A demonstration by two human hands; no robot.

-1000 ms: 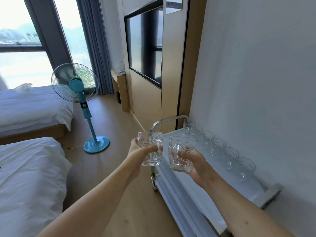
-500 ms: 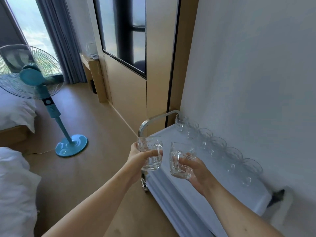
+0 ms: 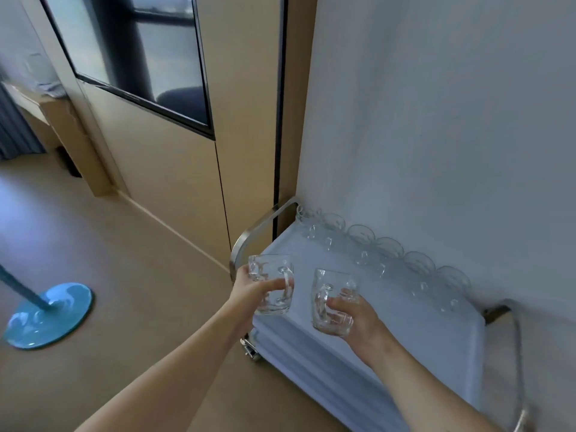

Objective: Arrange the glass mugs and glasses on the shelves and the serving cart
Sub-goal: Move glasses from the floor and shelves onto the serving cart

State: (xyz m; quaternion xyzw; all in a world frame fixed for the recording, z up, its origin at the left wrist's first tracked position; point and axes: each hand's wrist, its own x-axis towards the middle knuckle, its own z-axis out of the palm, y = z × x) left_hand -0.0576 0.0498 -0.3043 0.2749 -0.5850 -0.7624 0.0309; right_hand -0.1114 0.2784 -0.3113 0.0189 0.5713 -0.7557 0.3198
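The right hand [image 3: 358,322], gripping a clear glass mug [image 3: 332,302], is nearer the white serving cart [image 3: 436,332]; the left hand [image 3: 252,291] grips a second clear mug [image 3: 271,285] at its edge.

Clear glossy glass mugs [image 3: 332,304]; brushed metal cart handle [image 3: 249,238]; matt white cart top [image 3: 405,313].

Two held mugs [image 3: 271,288] above cart [image 3: 436,335]

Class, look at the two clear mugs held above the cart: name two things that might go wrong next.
The clear glass mug in the left hand and the clear glass mug in the right hand hang close together and might clink. Set down carelessly, either might knock the row of clear glass mugs along the white-topped serving cart.
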